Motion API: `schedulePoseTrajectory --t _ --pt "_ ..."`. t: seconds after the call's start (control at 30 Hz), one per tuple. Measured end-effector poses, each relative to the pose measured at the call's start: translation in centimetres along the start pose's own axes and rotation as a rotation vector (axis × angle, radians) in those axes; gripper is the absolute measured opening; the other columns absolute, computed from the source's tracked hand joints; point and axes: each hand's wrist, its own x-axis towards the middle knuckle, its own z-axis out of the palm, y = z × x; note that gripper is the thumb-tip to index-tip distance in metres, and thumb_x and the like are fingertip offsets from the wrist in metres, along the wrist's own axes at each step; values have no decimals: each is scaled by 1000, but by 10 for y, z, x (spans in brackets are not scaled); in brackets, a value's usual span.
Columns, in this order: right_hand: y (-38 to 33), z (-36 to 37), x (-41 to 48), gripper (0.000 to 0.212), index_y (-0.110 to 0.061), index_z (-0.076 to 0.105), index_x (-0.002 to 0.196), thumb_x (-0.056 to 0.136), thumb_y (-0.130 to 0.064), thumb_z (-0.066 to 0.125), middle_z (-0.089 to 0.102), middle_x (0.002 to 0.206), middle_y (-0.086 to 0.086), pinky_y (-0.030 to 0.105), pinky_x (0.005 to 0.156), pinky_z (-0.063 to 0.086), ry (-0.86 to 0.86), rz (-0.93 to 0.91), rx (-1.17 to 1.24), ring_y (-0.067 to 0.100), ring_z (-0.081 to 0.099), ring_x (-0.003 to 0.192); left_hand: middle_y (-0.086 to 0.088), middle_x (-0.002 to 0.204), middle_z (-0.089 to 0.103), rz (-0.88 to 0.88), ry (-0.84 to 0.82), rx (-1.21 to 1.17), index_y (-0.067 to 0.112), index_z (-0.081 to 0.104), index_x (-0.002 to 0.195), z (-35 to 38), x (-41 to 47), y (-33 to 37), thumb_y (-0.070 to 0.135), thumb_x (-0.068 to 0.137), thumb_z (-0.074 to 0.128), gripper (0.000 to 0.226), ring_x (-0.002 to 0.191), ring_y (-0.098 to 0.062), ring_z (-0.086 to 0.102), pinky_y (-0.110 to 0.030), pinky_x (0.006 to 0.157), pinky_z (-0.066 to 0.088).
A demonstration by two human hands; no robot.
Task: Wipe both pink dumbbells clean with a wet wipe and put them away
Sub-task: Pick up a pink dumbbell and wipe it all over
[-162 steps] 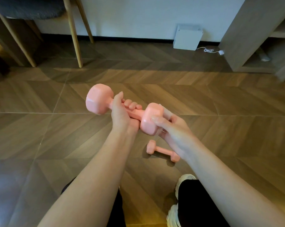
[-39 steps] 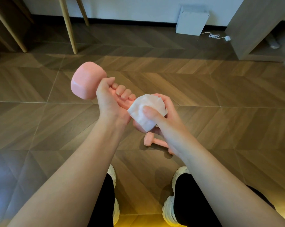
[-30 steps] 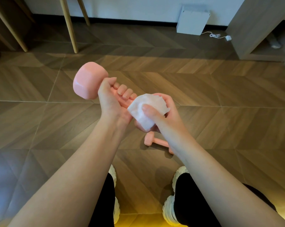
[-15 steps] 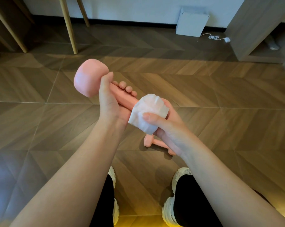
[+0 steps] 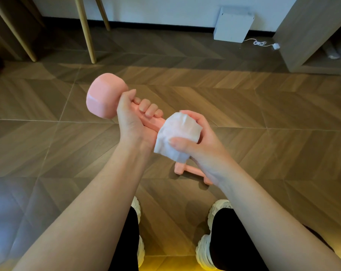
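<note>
The left hand (image 5: 135, 124) is curled tight around the handle of a pink dumbbell (image 5: 104, 95). Its fingers wrap over the bar, and the far head sticks out up and to the left of that hand. The right hand (image 5: 202, 145) is cupped around the dumbbell's near head, with fingers and thumb closed over a white wet wipe (image 5: 177, 132). The wipe is draped across that head and hides it, and a loose corner hangs down by the thumb. The two hands sit close together, with a short bare stretch of handle showing between them. The second dumbbell (image 5: 188, 169) lies on the wooden floor (image 5: 48, 149) directly below the right hand, partly covered by the right wrist. Nearer the person than the hands, two white shoes (image 5: 217, 207) stand on the floor. Beyond the left hand stand wooden furniture legs (image 5: 86, 32). Beyond the right hand a white box (image 5: 233, 25) stands against the wall, and a white cable (image 5: 260, 43) runs from it toward a wooden cabinet (image 5: 306, 36).
</note>
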Motion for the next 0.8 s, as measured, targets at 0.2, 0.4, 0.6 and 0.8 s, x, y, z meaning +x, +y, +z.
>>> schedulePoseTrajectory --t 0.2,0.4,0.6,0.8 --pt "-7 -4 -1 55 -35 59 116 66 -54 70 67 114 1 51 71 42 57 22 33 16 66 89 6 50 21 -1 -23 37 20 29 63 4 0 -8 21 93 46 34 42 -12 20 -24 44 25" --pt "-2 0 -3 73 -41 52 121 55 -39 83 61 125 -1 59 88 54 32 -25 -59 31 64 95 7 50 23 -9 3 10 20 31 62 1 0 -7 22 92 47 34 42 -11 22 -23 45 27" --pt "-5 -1 1 53 -29 56 122 76 -50 72 69 109 -2 52 62 43 36 16 35 19 65 73 6 49 22 9 -40 12 20 30 61 3 -1 -5 19 92 44 34 42 -12 21 -24 45 25" --pt "-5 -5 -2 63 -18 45 138 81 -33 67 59 125 20 47 78 59 -141 248 402 31 65 95 5 53 28 46 -52 45 19 35 65 1 -1 -8 20 92 47 30 44 -11 26 -24 48 30"
